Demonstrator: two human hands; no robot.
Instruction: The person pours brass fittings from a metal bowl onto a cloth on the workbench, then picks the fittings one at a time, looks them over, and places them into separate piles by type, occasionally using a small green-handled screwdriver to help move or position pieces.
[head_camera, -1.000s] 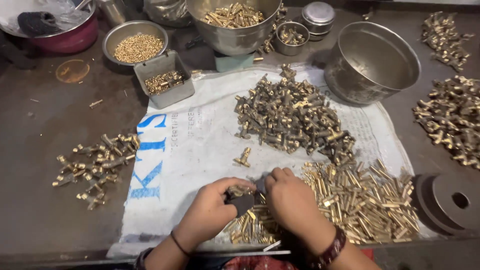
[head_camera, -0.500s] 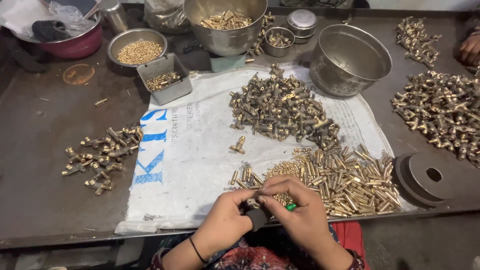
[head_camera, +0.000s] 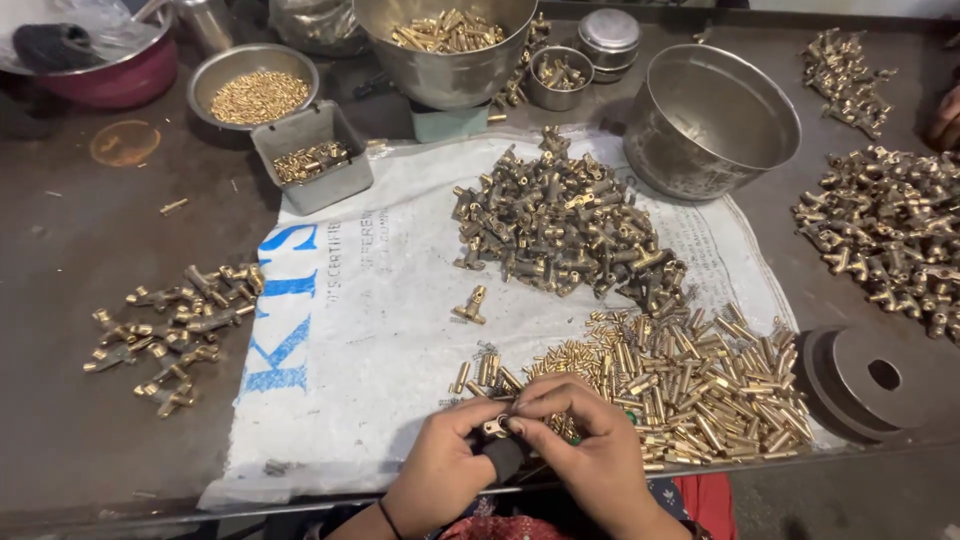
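Hands unmoved at table edge; left hand (head_camera: 445, 470), right hand (head_camera: 590, 450) pinch brass fitting (head_camera: 497, 427).

Two hands, left (head_camera: 440, 475) and right (head_camera: 590, 450), were seen at the table's near edge. Three steel bowls (head_camera: 712, 125) and one red basin (head_camera: 110, 80) were counted, with one grey box (head_camera: 310, 158), two lidded tins (head_camera: 608, 35), one dark disc (head_camera: 868, 380) and one printed sack (head_camera: 380, 330).
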